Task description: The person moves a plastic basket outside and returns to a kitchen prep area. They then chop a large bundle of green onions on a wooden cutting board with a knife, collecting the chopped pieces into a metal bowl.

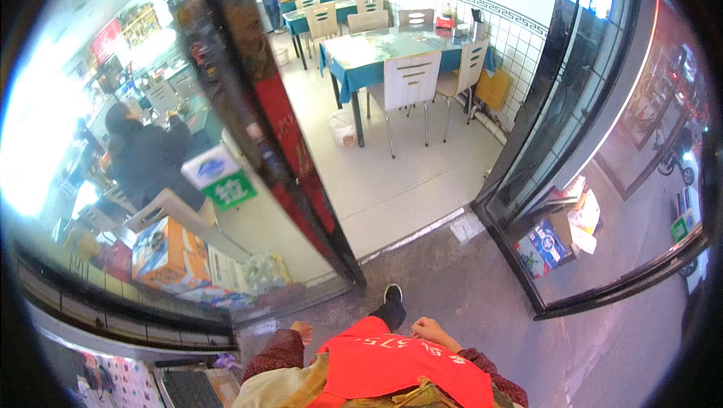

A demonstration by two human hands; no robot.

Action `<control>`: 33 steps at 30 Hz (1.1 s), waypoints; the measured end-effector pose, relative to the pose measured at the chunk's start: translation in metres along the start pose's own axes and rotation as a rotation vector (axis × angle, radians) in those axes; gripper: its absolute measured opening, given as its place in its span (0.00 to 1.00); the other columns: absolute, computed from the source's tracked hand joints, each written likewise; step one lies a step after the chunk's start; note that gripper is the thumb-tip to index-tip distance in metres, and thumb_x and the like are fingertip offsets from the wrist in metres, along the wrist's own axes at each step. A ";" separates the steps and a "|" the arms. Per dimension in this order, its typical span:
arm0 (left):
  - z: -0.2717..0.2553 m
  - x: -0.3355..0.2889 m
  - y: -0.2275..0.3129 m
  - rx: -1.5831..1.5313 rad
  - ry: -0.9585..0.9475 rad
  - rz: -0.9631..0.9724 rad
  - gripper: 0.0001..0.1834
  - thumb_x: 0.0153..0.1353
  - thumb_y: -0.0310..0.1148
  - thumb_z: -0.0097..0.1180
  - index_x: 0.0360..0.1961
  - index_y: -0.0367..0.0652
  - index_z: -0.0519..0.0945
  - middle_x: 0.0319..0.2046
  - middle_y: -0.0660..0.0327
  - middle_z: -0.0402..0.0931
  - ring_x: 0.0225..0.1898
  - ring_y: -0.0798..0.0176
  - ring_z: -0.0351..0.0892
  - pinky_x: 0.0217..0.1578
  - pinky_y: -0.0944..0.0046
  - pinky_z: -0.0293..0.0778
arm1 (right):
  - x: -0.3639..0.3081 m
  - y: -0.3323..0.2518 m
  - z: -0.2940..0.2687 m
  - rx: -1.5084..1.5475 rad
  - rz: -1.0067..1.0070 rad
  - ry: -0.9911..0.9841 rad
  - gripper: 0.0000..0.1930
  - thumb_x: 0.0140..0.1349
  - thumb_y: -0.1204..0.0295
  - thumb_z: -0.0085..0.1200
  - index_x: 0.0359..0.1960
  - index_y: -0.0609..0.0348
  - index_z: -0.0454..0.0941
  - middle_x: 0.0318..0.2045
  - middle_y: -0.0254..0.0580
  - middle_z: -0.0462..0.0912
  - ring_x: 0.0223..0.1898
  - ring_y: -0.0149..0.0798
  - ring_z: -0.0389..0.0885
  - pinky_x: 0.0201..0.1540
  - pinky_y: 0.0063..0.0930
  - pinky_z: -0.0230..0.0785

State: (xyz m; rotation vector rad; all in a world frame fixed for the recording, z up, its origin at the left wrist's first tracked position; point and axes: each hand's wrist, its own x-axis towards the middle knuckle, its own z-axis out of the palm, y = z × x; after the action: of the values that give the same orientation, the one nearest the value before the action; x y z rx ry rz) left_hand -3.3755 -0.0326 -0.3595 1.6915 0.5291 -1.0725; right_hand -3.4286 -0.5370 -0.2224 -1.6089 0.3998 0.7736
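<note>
My left hand (303, 331) hangs low beside my red apron (407, 359). It is small and partly turned away, so how its fingers lie is unclear. On the other side, my right hand (435, 333) is curled closed in front of the apron, and nothing shows in it. Dark red patterned sleeves cover both forearms. One foot in a black shoe (393, 294) is on the grey ground just outside a doorway. Neither hand touches the glass doors.
A glass door (271, 129) stands left of the opening, another (538, 99) right. Inside are a table with a blue-green cloth (354, 76), chairs (410, 80) and a white bucket (343, 129). A person (147, 148) sits behind the left glass near an orange-white carton (169, 253). Boxes (546, 246) lie at right.
</note>
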 end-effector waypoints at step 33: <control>0.194 0.092 0.386 -0.429 0.664 -0.337 0.21 0.56 0.51 0.55 0.32 0.41 0.83 0.32 0.47 0.80 0.35 0.45 0.82 0.38 0.47 0.76 | 0.680 -0.584 -0.441 -0.911 -0.703 0.026 0.06 0.61 0.75 0.47 0.35 0.67 0.71 0.25 0.49 0.78 0.20 0.44 0.82 0.18 0.37 0.75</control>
State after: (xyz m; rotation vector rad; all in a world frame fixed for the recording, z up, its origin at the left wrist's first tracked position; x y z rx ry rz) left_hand -3.1117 -0.3710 -0.2530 1.5711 1.4024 -0.5320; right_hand -2.4493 -0.7345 -0.2410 -2.3885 -0.5867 0.3788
